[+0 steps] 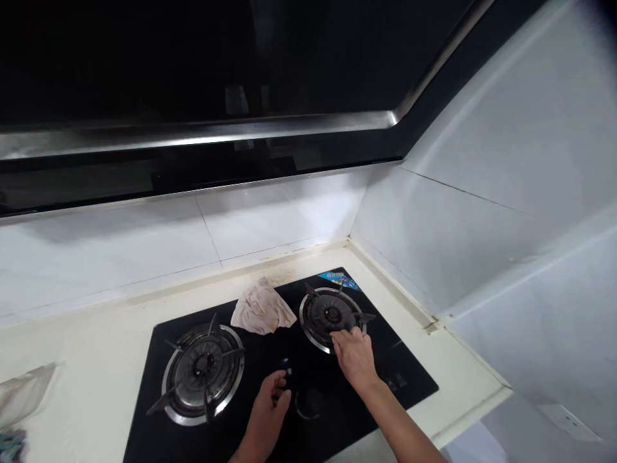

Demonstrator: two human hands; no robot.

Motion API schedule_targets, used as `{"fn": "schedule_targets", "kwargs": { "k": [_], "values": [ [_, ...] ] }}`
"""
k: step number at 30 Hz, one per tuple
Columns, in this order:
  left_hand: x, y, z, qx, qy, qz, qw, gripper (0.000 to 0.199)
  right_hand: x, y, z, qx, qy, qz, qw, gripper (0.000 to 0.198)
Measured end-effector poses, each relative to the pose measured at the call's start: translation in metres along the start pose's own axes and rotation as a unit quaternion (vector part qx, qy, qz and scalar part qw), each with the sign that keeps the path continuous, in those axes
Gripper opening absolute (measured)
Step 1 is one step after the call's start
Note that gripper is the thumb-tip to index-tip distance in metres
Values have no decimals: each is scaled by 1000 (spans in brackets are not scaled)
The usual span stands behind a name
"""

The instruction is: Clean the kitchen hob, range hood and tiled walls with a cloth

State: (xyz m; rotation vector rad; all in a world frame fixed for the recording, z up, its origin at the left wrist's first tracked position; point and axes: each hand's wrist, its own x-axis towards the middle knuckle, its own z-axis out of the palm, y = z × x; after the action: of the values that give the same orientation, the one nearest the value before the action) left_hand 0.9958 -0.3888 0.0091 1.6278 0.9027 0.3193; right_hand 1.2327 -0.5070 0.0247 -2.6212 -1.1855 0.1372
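Note:
A black glass gas cooktop [270, 366] is set into a pale counter and carries two round burners. At the front edge of the right burner [332, 314], my right hand [354, 357] has its fingers closed on the pan support [364, 317], whose front prong is hidden under them. My left hand [270, 408] hovers over the cooktop's front middle, fingers loosely curled, thumb apart, holding nothing. A crumpled pale cloth [263, 308] lies at the back between the burners. The left burner [203, 364] has its dark pan support in place.
A black range hood [193, 148] with a metal trim overhangs the cooktop. White wall tiles [144, 251] rise behind and on the right. A clear plastic bag [26, 392] lies at the counter's left. A blue sticker [337, 278] marks the cooktop's back right corner.

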Motion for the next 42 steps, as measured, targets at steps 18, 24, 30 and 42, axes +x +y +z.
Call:
{"fn": "schedule_targets", "kwargs": {
  "k": [18,24,30,42],
  "values": [
    [-24,-10,-22,-29,36,-19,999,65,-3,0,19,-5,21,15,1000,31],
    [-24,-16,-24,-32,29,-26,999,68,1,6,18,-11,2,1,1000,30],
    [-28,-12,-25,-29,25,-34,999,70,3,14,12,-15,-9,-52,999,28],
    [-30,-6,-24,-27,21,-47,998,71,6,-1,12,-70,6,-56,996,25]
  ]
}}
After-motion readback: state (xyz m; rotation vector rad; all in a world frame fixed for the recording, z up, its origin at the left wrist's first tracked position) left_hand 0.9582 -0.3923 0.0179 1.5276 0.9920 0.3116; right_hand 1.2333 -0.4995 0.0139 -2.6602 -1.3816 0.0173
